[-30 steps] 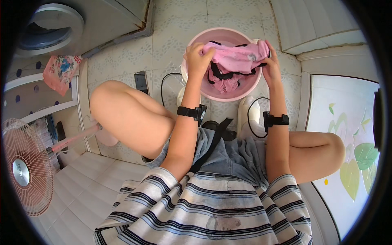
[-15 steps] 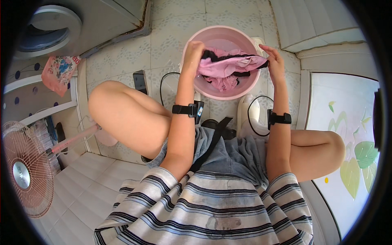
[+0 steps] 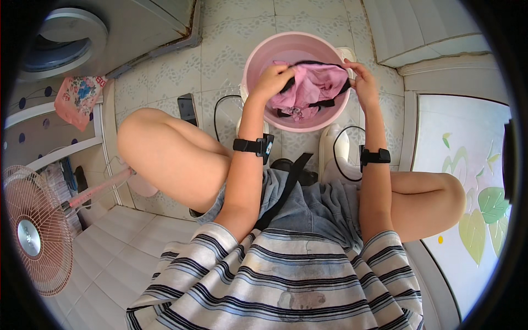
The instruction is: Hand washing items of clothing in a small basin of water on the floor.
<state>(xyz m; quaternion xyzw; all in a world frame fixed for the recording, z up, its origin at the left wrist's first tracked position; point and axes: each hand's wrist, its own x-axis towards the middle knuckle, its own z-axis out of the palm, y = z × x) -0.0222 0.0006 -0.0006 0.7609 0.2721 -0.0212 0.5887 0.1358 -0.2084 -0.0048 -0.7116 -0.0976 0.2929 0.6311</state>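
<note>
A pink garment with black edging (image 3: 316, 82) is stretched between my two hands over a round pink basin (image 3: 258, 52). Its lower folds hang down into the basin, where some water shows behind it. My left hand (image 3: 272, 82) is closed on the garment's left edge, above the basin's left side. At the basin's right rim, my right hand (image 3: 363, 85) pinches the garment's black-trimmed right edge. The exact kind of garment cannot be made out. A black strap with a small device circles each of my wrists.
A phone (image 3: 187, 109) lies on the tiled floor left of the basin. Black cables (image 3: 219, 113) run from my wrists. A pink fan (image 3: 38, 228) stands at the left, a front-loading washing machine (image 3: 102, 38) at the upper left. A door with leaf patterns (image 3: 462, 165) is at the right.
My left hand has moved a little to the right and down with the garment. The cloth has turned from a flat, stretched band to a more opened, hanging shape.
</note>
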